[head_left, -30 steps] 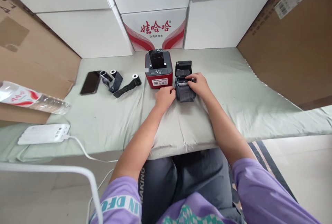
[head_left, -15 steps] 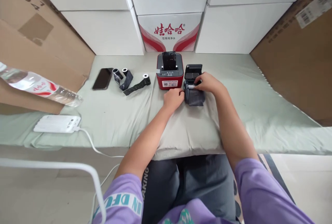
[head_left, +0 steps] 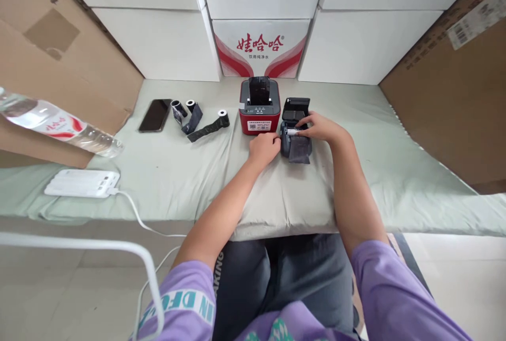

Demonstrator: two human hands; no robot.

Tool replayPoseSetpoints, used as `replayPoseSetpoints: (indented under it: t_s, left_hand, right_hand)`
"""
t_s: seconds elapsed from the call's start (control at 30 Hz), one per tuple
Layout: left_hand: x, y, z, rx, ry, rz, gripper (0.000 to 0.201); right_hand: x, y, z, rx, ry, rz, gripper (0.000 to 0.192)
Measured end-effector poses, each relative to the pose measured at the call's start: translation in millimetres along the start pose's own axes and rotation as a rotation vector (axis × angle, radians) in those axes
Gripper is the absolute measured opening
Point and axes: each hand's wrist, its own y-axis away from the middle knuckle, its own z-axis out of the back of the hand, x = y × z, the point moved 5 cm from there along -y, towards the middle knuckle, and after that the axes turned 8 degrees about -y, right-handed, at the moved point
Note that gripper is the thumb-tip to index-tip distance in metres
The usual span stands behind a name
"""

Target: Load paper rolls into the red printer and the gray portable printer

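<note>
At the far left of the frame a clear water bottle (head_left: 59,127) lies tilted against a cardboard box (head_left: 59,61), and below it a white power strip (head_left: 82,183) rests on the pale green cloth (head_left: 177,172) that covers the counter, its white cable (head_left: 134,214) trailing off the front edge. Further in, toward the upper middle, a black phone (head_left: 154,115) lies flat, with three dark label rolls (head_left: 200,119) just beside it, partly unrolled. A red printer (head_left: 260,105) stands in the upper centre, in front of a white carton with red lettering (head_left: 261,48). The left hand (head_left: 265,148) sits just below the red printer, its grip curled loosely against the left side of the small black printer (head_left: 295,133); whether it clamps the casing cannot be told. That small black printer stands just right of the red one, lid raised, a dark strip hanging over its front. The right hand (head_left: 322,127) rests on its open top, fingertips pinched narrowly at a small white piece (head_left: 291,132) inside. A large brown carton (head_left: 454,83) fills the right of the frame.
</note>
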Motion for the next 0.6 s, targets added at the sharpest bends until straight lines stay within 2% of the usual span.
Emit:
replayPoseSetpoints:
  t_s: [0.1,0.2,0.6]
  left_hand:
    - [0,0,0.0,0.006,-0.002,0.003,0.037]
    - [-1,0,0.1,0.004,-0.006,0.004,0.037]
    - [2,-2,-2.3,-0.011,-0.023,-0.005,0.037]
  right_hand:
    - [-4,-8,-2,0.044,0.034,-0.015,0.031]
    - [-4,-11,-2,0.032,0.084,0.013,0.030]
    - [3,2,-3,0.024,0.080,0.100,0.031]
